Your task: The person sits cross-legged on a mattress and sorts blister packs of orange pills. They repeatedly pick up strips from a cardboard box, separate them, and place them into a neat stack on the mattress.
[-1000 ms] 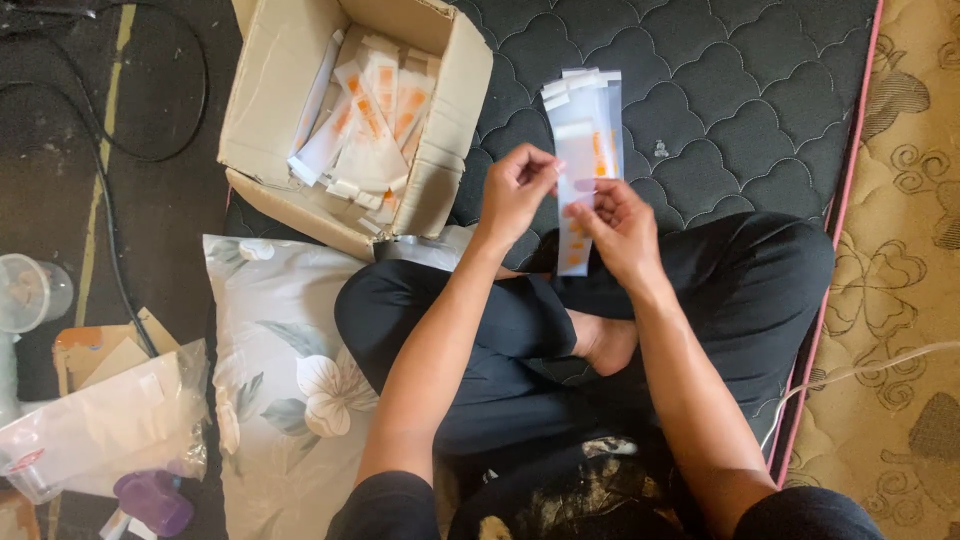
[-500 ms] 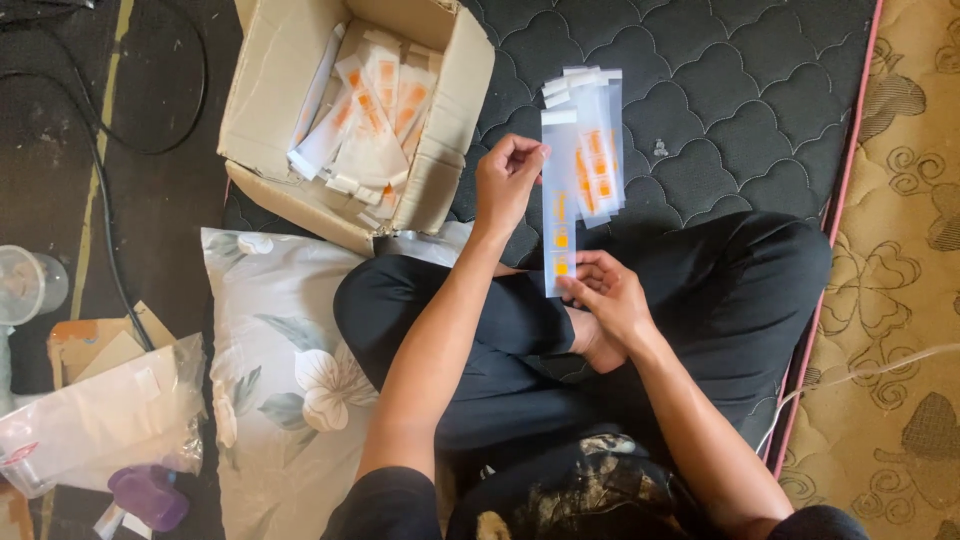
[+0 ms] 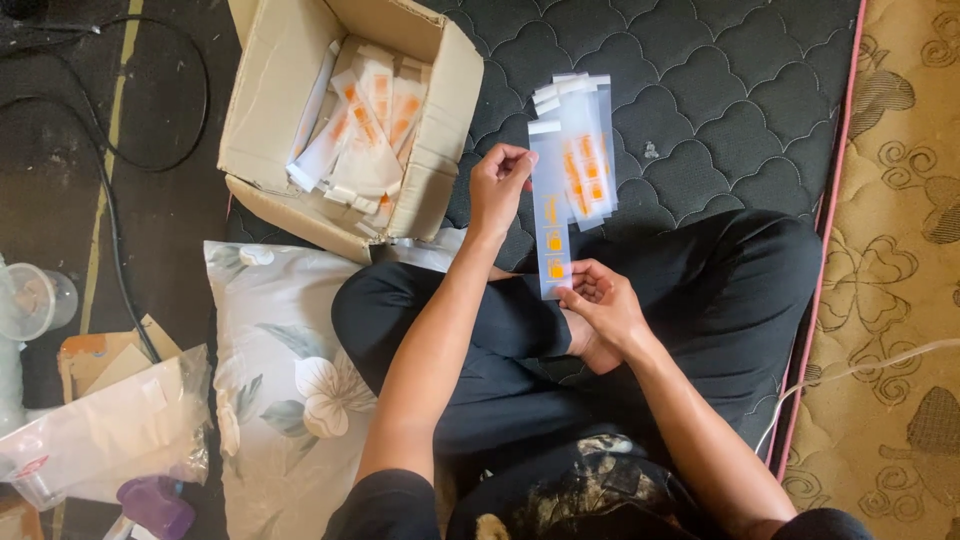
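I sit cross-legged on a dark quilted mattress [image 3: 720, 90]. My left hand [image 3: 500, 185] pinches the upper edge of a long clear plastic sleeve [image 3: 552, 215] printed with orange marks. My right hand [image 3: 603, 308] holds the same sleeve at its lower end. Just behind it, a small fanned stack of similar sleeves [image 3: 588, 150] lies on the mattress. An open cardboard box [image 3: 270, 120] to the upper left holds several more of these sleeves.
A floral pillow [image 3: 285, 380] lies by my left knee. On the dark floor at left are a black cable [image 3: 110, 200], a clear plastic cup [image 3: 35, 300], a plastic bag [image 3: 100, 430] and a purple object [image 3: 155, 505]. A patterned beige rug [image 3: 900, 250] borders the mattress at right.
One sleeve has been drawn off the stack and stretched upright between both hands. My right hand slid down to its lower end; the rest of the stack stays on the mattress.
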